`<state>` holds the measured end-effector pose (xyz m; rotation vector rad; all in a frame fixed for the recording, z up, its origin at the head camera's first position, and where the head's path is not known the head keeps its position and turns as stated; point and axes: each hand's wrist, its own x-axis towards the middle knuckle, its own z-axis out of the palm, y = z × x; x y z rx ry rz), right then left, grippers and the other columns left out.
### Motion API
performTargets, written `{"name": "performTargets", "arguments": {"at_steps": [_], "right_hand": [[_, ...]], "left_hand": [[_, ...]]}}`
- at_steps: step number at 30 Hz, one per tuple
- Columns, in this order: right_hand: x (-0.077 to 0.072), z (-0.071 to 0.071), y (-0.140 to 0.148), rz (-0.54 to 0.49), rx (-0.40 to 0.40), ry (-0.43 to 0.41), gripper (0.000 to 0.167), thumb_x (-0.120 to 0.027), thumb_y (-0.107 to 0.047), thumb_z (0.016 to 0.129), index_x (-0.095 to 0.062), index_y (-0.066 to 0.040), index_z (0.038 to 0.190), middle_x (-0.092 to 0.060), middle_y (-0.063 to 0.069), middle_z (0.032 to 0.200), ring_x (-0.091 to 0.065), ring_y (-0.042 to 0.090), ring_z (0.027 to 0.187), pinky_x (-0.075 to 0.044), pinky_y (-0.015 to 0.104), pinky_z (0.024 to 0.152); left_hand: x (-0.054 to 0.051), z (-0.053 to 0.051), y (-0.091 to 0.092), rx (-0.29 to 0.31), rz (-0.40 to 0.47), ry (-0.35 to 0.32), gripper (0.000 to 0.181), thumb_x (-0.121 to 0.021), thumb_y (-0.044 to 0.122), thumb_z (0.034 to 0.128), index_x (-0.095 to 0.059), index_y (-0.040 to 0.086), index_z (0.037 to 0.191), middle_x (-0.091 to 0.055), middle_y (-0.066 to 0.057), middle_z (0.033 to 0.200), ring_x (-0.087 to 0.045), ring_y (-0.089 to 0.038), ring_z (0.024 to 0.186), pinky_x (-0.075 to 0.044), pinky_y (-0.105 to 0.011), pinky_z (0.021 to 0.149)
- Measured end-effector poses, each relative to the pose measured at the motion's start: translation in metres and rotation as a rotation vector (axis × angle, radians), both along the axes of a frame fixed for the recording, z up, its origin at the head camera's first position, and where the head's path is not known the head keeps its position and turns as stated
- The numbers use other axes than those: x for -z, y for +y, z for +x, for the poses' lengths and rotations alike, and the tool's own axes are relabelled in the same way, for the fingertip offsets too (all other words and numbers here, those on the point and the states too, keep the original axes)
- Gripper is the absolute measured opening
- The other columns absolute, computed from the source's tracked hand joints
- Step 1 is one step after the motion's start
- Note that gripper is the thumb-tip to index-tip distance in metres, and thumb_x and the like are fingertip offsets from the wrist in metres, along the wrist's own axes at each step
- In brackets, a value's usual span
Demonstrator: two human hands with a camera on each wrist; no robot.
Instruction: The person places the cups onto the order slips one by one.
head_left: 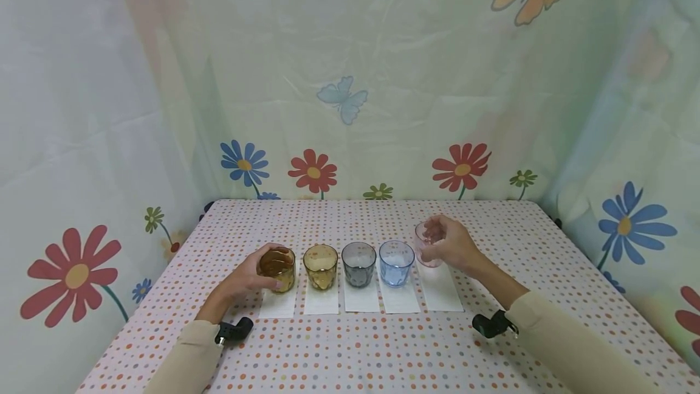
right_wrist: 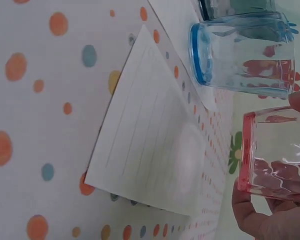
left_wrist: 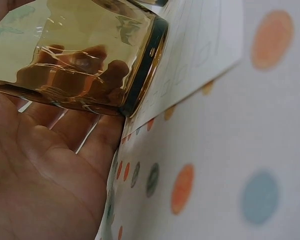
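Note:
At the left end of a row of glasses, my left hand [head_left: 253, 275] curls round a dark amber glass [head_left: 283, 276]. The left wrist view shows this glass [left_wrist: 85, 65] standing on a white paper, the fingers [left_wrist: 97, 135] behind it. My right hand [head_left: 452, 245] grips a clear pink glass [head_left: 422, 242] at the right end. That pink glass [right_wrist: 275, 150] hangs above the table in the right wrist view, beyond its paper slip [right_wrist: 155, 135]. Between the hands stand a yellowish glass [head_left: 321, 267], a grey glass [head_left: 358, 265] and a blue glass [head_left: 396, 264].
White paper slips [head_left: 362, 301] lie under the row, side by side on the dotted tablecloth [head_left: 328, 351]. A curtain [head_left: 404, 78] printed with flowers and butterflies closes off the back and sides. Each wrist carries a small black camera [head_left: 235, 329].

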<state>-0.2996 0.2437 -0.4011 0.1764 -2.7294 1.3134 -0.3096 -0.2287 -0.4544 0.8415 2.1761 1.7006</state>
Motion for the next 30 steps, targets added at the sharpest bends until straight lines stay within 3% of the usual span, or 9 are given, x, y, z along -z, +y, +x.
{"name": "performTargets", "arguments": {"at_steps": [6,13,20,30], "right_hand": [[0.005,0.005,0.003,0.032,-0.017,-0.047,0.068,-0.085,-0.007,0.068,-0.055,-0.002,0.129,-0.065,0.016,0.120,-0.061,0.033,0.110,-0.055,0.044,0.087],[0.013,0.011,0.003,0.047,-0.037,-0.073,0.069,-0.087,-0.003,0.065,-0.055,0.000,0.127,-0.065,0.017,0.120,-0.063,0.036,0.113,-0.055,0.047,0.094],[0.021,0.014,0.005,0.061,-0.051,-0.073,0.071,-0.087,0.000,0.062,-0.056,0.000,0.126,-0.066,0.017,0.121,-0.064,0.037,0.115,-0.054,0.048,0.097],[0.025,0.012,0.010,0.042,-0.065,-0.094,0.068,-0.085,0.000,0.062,-0.056,-0.002,0.123,-0.063,0.016,0.121,-0.062,0.037,0.117,-0.054,0.046,0.097]], "left_hand": [[0.002,-0.001,-0.002,0.008,0.013,-0.009,0.073,-0.078,0.007,0.0818,-0.043,0.001,0.146,-0.055,-0.025,0.139,-0.052,-0.040,0.133,-0.047,-0.035,0.106],[0.002,-0.002,-0.003,-0.003,-0.004,0.001,0.073,-0.078,0.007,0.0822,-0.043,0.003,0.146,-0.055,-0.024,0.139,-0.053,-0.038,0.131,-0.044,-0.046,0.109],[0.000,-0.001,-0.004,-0.006,-0.004,-0.033,0.074,-0.079,0.008,0.0818,-0.042,0.002,0.146,-0.054,-0.024,0.140,-0.051,-0.040,0.132,-0.047,-0.035,0.106],[-0.001,-0.001,-0.004,-0.011,-0.001,-0.040,0.074,-0.078,0.008,0.0823,-0.042,0.003,0.146,-0.055,-0.022,0.141,-0.052,-0.036,0.133,-0.046,-0.038,0.108]]}}
